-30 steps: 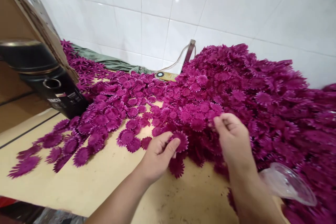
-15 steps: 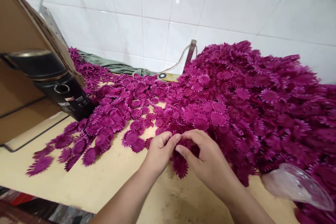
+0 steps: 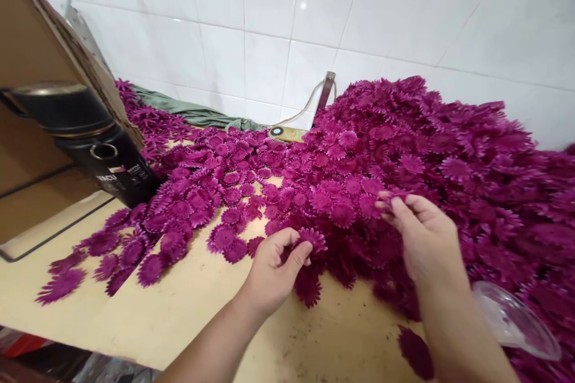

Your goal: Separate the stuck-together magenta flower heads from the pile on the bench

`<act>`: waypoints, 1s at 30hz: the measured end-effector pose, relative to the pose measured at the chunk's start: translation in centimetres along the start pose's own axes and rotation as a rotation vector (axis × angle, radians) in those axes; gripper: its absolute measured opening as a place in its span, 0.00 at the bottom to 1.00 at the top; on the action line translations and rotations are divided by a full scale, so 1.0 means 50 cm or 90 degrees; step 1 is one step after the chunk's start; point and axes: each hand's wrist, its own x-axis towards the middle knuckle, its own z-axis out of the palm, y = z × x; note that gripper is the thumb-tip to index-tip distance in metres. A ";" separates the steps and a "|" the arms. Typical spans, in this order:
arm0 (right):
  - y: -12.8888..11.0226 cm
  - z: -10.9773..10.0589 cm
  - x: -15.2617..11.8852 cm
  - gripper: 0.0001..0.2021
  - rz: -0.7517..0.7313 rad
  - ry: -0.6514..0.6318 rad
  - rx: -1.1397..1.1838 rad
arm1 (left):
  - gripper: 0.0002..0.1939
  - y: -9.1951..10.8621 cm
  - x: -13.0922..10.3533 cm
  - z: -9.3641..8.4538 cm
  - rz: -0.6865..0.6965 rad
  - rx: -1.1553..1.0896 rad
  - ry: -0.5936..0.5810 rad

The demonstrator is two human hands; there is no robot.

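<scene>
Between the thumb and fingers of my left hand is a magenta fabric flower, its fringed edge showing above the thumb. My right hand is raised to the right, over the edge of a big heap of the same flowers. Its thumb and index finger are pinched together; a bit of magenta shows at the tips, but I cannot tell whether it is held or lies behind. Below my left hand, a darker flower hangs at the heap's edge. One more dark flower piece lies beside my right forearm.
Smaller clusters of flowers spread leftward over the tan tabletop. A black bottle leans by a cardboard box. A clear plastic container sits at right. Along the tiled wall lie green cloth and a metal bracket.
My hands were together at the fingertips and have moved apart. The right went up and to the right; the left stayed nearly in place, its flower now in sight.
</scene>
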 end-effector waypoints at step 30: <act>-0.039 0.067 -0.085 0.08 0.114 -0.495 0.115 | 0.15 -0.008 0.005 -0.003 -0.017 -0.007 0.001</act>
